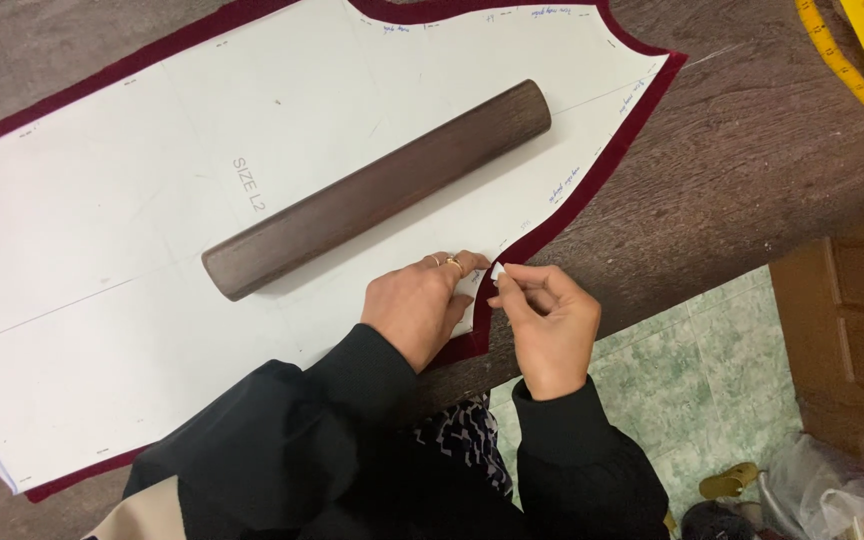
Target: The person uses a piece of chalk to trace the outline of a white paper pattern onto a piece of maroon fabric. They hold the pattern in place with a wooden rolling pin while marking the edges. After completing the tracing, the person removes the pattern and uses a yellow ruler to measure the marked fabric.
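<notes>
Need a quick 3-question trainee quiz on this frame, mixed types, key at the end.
1. True or false: the wooden bar lies on the white paper pattern.
2. What does the right hand pinch? A) white chalk piece B) scissors C) pin
3. Fill in: the left hand presses the pattern's ____ edge, over the dark red fabric.

Key: 1 true; 2 A; 3 near, curved.

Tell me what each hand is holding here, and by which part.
The right hand pinches a small white piece of chalk near its back end, tip at the pattern's edge. The left hand holds nothing; it presses flat on the white paper pattern.
</notes>
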